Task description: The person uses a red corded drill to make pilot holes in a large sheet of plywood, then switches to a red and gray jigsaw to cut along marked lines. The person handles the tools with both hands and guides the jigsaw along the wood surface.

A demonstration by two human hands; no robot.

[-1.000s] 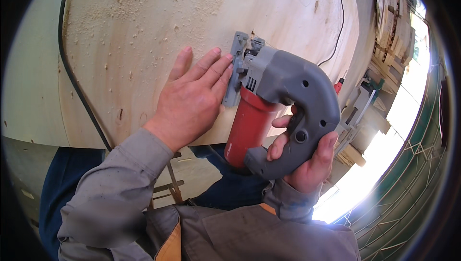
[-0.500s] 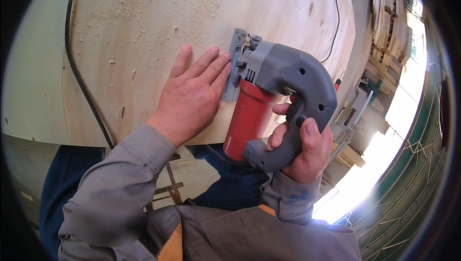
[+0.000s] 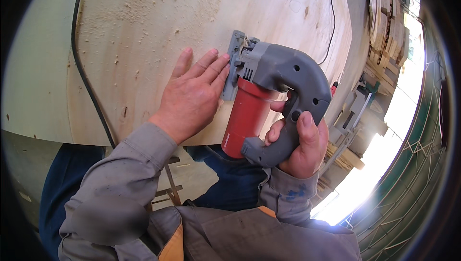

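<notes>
A jigsaw with a red barrel body and a dark grey loop handle lies across the near part of a pale wooden board. My right hand is wrapped round its handle, the thumb beside a round button and the fingers inside the loop. My left hand rests flat on the board, fingers stretched out and thumb side hidden. Its fingertips reach the left edge of the jigsaw's grey metal base plate. No blade shows from this angle.
Sawdust and chips are scattered over the board. A black cord crosses its left side, and a thinner dark cord curves at the right. Stacked timber stands beyond on the right. A wooden stool is below the board's near edge.
The jigsaw and my right hand have shifted slightly left, while the left cord and board marks sit a little farther right. Both hands keep their hold and contact.
</notes>
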